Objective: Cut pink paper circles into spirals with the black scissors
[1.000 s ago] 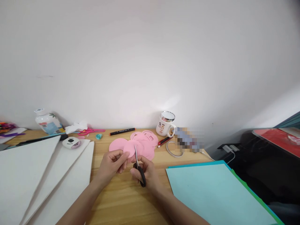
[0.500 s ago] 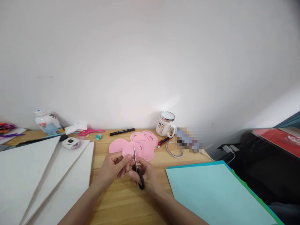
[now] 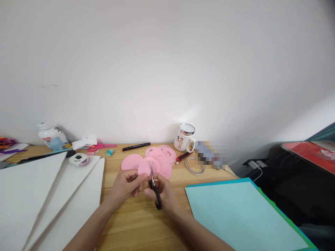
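My left hand [image 3: 131, 183] pinches the lower left edge of a round pink paper piece [image 3: 144, 167] between thumb and fingers. Black-handled scissors [image 3: 157, 199] are in my right hand [image 3: 166, 195], their blades pointing away from me across the right part of that paper. Just behind, several pink paper cutouts [image 3: 164, 165] lie overlapped on the wooden desk [image 3: 136, 226], some of them ring-shaped. A pink paper disc [image 3: 131, 162] lies to the left of the pile. My fingers hide part of the scissors' handle.
Large white sheets [image 3: 39, 198] cover the left side, with a white tape dispenser [image 3: 78, 159] on top. Pale blue sheets [image 3: 235, 212] lie at right. Along the wall stand a bottle [image 3: 52, 136] and a mug [image 3: 184, 139]; a black marker [image 3: 136, 146] and pink scissors [image 3: 102, 146] lie between.
The paper piece has turned and shifted slightly to the right in my left hand. The scissor blades now lie close together along its right side.
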`<action>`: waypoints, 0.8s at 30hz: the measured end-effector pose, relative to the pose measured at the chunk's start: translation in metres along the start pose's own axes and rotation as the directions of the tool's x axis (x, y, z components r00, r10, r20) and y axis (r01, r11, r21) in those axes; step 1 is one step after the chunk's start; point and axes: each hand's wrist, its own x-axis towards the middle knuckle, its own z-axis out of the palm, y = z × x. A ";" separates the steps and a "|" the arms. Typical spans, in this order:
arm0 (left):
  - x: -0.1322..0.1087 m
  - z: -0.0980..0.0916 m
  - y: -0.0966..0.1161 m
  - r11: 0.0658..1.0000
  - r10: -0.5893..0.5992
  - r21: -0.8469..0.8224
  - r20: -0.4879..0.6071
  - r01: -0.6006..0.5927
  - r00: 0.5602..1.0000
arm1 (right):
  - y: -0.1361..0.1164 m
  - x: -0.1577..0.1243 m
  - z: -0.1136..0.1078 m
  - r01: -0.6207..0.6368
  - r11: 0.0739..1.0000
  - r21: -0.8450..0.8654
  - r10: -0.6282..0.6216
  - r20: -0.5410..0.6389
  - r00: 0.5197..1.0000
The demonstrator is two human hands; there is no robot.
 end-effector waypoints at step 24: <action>0.002 -0.005 -0.002 0.998 0.026 -0.046 -0.139 -0.032 0.990 | 0.003 -0.001 -0.002 -0.066 0.997 -0.045 0.064 -0.043 0.997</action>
